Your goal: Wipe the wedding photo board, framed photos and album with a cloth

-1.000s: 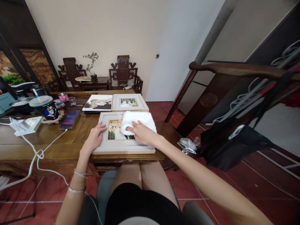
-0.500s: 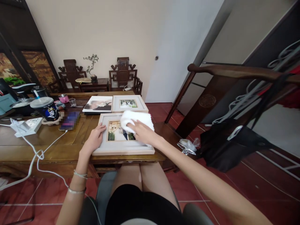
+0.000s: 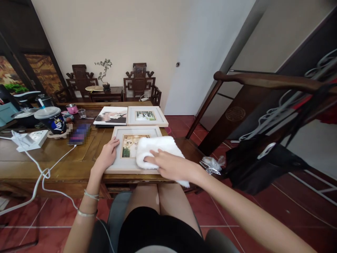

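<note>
- The right hand [image 3: 172, 166] is lying flat and open, fingers spread, pressing a white cloth [image 3: 158, 151] onto the near right part of the picture frame [image 3: 131, 149]; the cloth is spilling past the frame's near right corner and off the table edge.
- The left hand [image 3: 107, 154] is resting open on the frame's left border, palm down, bracing it rather than gripping.
- To my eye, wiping well is calling for even, light pressure and a firm brace, since the frame is sitting right at the near edge of the wooden table [image 3: 52, 161].
- Open room is lying to the left, on bare wood; a white cable [image 3: 44, 172] is trailing there.
- Further off, two more frames [image 3: 131, 116] are sitting just beyond, nearly touching, so far strokes are looking tight.
</note>
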Demonstrator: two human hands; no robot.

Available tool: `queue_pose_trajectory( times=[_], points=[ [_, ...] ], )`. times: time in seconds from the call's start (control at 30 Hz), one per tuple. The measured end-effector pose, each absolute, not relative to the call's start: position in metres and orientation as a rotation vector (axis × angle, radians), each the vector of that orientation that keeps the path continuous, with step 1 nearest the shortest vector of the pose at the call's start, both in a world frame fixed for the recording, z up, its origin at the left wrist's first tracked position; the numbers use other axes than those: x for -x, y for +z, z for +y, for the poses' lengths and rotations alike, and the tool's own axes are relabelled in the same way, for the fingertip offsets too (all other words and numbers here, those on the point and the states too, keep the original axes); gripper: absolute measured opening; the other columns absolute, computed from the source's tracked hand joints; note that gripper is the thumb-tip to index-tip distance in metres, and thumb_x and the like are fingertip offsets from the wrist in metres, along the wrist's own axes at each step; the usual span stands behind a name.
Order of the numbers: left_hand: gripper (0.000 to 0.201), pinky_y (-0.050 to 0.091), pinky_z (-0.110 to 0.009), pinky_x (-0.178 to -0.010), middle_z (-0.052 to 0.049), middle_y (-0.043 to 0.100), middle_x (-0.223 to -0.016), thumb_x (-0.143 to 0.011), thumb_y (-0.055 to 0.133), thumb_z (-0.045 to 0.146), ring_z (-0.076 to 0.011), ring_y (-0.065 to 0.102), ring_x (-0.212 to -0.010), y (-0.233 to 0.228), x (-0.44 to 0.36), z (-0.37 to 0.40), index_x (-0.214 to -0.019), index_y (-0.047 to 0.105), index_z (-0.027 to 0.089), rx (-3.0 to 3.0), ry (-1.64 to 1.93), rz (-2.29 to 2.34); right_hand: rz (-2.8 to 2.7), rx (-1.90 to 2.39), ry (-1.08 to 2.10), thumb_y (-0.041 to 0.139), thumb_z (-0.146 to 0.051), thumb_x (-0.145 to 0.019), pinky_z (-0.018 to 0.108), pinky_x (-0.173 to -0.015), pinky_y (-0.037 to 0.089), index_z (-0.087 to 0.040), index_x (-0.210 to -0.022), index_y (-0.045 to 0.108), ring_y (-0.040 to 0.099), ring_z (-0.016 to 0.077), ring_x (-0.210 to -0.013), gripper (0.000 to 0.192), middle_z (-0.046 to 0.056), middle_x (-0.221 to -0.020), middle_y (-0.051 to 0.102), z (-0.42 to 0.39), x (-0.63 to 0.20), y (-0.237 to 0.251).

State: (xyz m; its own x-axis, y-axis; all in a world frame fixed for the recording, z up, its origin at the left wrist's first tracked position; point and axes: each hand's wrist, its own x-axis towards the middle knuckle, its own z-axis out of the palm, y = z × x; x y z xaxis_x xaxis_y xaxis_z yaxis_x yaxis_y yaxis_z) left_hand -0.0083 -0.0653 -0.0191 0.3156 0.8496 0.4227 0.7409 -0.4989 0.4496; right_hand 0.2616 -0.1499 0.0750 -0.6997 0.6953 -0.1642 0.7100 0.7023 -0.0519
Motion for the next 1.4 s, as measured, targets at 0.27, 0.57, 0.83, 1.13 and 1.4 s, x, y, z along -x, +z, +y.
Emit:
queue_pose_trajectory(
  times=[0.27,0.57,0.83,1.13,1.4],
  points=[
    [0.044,0.031,-0.046,-0.117,-0.017,0.055,-0.138,-0.091,0.04,0.025,-0.0268,0.04,-0.139,-0.017,0.008,-0.068,-0.125,0.062,0.008,-2.406,0.869,1.464,2.902,-1.222,-0.121,0.043,0.001,-0.076,0.044,-0.104,0.036,-0.012,-0.13,0.049,0.045,0.0313,-0.13,0.056,0.021,-0.131,0.053,-0.142,-0.256,0.056],
    [0.044,0.031,-0.047,-0.117,-0.014,0.055,-0.139,-0.091,0.037,0.021,-0.025,0.041,-0.138,-0.019,0.013,-0.065,-0.123,0.064,0.01,-2.424,0.859,1.43,2.88,-1.477,0.2,0.046,0.0,-0.08,0.055,-0.11,0.024,-0.008,-0.131,0.049,0.032,0.0354,-0.139,0.052,0.024,-0.145,0.044,-0.043,-0.256,0.031],
    [0.046,0.03,-0.047,-0.117,-0.013,0.057,-0.137,-0.085,0.038,0.014,-0.0252,0.042,-0.138,-0.024,0.01,-0.063,-0.122,0.065,0.01,-2.384,0.926,1.453,2.745,-1.204,-0.075,0.039,0.004,-0.075,0.045,-0.096,0.041,-0.009,-0.125,0.054,0.052,0.0336,-0.12,0.054,0.021,-0.113,0.064,-0.122,-0.255,0.067],
    [0.047,0.03,-0.046,-0.118,-0.013,0.056,-0.138,-0.085,0.038,0.014,-0.0255,0.039,-0.139,-0.02,0.012,-0.066,-0.123,0.064,0.01,-2.391,0.887,1.429,2.832,-1.187,-0.145,0.042,-0.001,-0.077,0.042,-0.095,0.042,-0.012,-0.125,0.052,0.056,0.0325,-0.117,0.051,0.021,-0.119,0.061,-0.139,-0.252,0.064],
    [0.047,0.03,-0.046,-0.117,-0.011,0.056,-0.138,-0.085,0.038,0.014,-0.0242,0.04,-0.139,-0.018,0.013,-0.067,-0.122,0.065,0.012,-2.416,0.867,1.437,2.907,-1.526,0.245,0.044,-0.002,-0.08,0.051,-0.111,0.024,-0.009,-0.134,0.045,0.035,0.032,-0.139,0.054,0.024,-0.135,0.053,-0.048,-0.259,0.027]
  ],
)
